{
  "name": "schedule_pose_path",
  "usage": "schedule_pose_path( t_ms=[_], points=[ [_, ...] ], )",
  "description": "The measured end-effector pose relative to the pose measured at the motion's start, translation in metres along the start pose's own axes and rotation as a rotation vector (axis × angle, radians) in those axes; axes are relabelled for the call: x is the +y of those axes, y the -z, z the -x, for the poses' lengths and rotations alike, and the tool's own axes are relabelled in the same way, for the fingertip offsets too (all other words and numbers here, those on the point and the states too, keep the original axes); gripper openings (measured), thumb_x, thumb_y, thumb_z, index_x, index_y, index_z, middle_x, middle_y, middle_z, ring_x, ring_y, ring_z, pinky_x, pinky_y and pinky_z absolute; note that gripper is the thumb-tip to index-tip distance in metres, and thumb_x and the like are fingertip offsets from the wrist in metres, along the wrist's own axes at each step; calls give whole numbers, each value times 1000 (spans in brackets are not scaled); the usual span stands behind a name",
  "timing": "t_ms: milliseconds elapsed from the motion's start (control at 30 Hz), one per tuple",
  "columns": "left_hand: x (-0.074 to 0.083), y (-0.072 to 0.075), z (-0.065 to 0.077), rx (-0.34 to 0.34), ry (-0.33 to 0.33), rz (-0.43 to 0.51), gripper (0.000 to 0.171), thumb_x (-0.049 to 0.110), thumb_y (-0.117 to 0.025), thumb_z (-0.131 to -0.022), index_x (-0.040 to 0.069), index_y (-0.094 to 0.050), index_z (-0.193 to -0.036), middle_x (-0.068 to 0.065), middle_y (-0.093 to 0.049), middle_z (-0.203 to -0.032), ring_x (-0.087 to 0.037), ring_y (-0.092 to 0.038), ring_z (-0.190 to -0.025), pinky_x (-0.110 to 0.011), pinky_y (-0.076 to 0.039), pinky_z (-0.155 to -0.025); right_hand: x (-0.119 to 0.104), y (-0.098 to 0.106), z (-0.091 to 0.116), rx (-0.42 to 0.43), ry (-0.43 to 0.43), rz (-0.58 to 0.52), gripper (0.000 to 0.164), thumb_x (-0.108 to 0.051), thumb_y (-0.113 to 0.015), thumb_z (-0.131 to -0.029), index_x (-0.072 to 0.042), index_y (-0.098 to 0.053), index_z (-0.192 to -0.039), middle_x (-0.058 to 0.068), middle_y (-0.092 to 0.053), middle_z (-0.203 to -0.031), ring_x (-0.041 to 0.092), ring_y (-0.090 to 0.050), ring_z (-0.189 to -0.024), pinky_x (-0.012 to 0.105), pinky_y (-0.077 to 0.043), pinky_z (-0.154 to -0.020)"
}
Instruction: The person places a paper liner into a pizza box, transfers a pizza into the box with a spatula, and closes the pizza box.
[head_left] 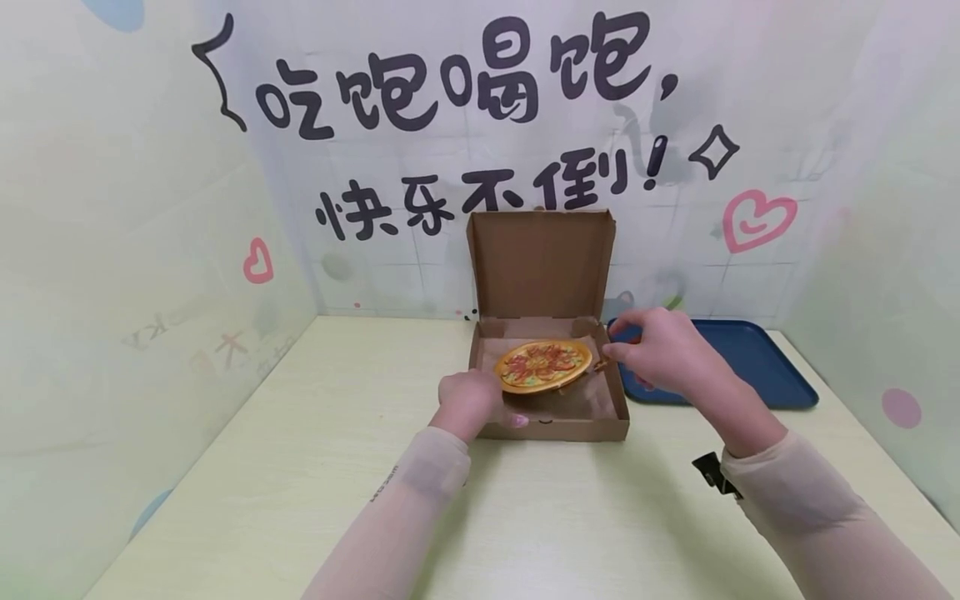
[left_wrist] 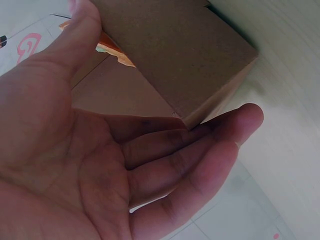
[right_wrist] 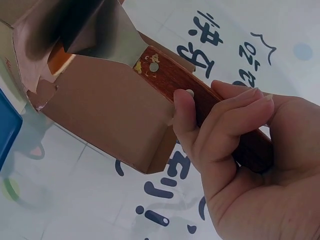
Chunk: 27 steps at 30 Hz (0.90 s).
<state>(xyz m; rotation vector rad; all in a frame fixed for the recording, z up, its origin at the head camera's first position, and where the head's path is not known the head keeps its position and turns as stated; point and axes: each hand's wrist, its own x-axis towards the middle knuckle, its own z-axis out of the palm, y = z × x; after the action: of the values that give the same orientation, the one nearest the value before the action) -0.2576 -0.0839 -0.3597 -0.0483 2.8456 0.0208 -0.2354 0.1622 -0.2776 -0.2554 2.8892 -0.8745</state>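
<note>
An open brown cardboard pizza box (head_left: pixel 543 429) stands against the back wall with its lid (head_left: pixel 542 265) upright. Inside lies a round pizza (head_left: pixel 542 365), its right side raised above the box floor. My left hand (head_left: pixel 471 398) grips the box's front left corner, fingers round the outside in the left wrist view. At the box's right side, my right hand (head_left: pixel 671 350) holds a spatula by its riveted wooden handle (right_wrist: pixel 172 82). The metal blade (right_wrist: pixel 107 37) reaches into the box at the pizza's right edge. How far it goes under the pizza is hidden.
A blue tray (head_left: pixel 738 358) lies right of the box, partly behind my right hand. The pale tabletop (head_left: pixel 360 383) stretches to the left and front. Printed wall sheets (head_left: pixel 420 283) with large dark characters enclose the back and sides.
</note>
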Motion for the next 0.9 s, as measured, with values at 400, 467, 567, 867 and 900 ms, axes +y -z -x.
schedule_pose_path(
  t_ms=[400, 467, 567, 867, 900],
  points=[
    [-1, 0, -1, -5, 3, 4, 98, 79, -79, -76, 13, -63, -147, -4, -72, -134, -21, -63, -95, -38, -53, -88, 3, 10, 9, 60, 19, -33, 52, -32, -76, -99, 1, -56, -135, 12, -71, -86, 19, -63, -59, 32, -55, -60],
    [-1, 0, -1, -4, 2, 1, 98, 79, -79, -76, 13, -62, -148, -5, -72, -134, -21, -63, -96, -38, -53, -88, 3, 12, 11, 73, 22, -30, 50, -32, -77, -98, 1, -57, -130, 13, -71, -88, 19, -63, -60, 31, -56, -60],
    [-1, 0, -1, -5, 3, -2, 99, 79, -78, -76, 13, -62, -149, -5, -72, -135, -21, -63, -97, -38, -54, -90, 4, 14, 13, 98, 34, -34, 46, -33, -77, -98, 0, -57, -124, 14, -69, -90, 19, -63, -61, 31, -56, -60],
    [1, -1, -2, -13, 17, 5, 99, 79, -78, -76, 13, -62, -148, -5, -72, -132, -21, -64, -97, -38, -54, -90, 0, 16, 17, 172, 33, -66, 43, -38, -76, -99, -4, -57, -117, 14, -70, -86, 22, -64, -62, 33, -55, -60],
    [1, -1, -2, -13, 19, 6, 99, 79, -78, -76, 13, -63, -147, -5, -72, -132, -20, -64, -96, -38, -54, -90, -1, 17, 18, 182, 34, -69, 43, -39, -75, -99, -4, -57, -117, 13, -70, -85, 22, -65, -62, 33, -55, -60]
  ],
)
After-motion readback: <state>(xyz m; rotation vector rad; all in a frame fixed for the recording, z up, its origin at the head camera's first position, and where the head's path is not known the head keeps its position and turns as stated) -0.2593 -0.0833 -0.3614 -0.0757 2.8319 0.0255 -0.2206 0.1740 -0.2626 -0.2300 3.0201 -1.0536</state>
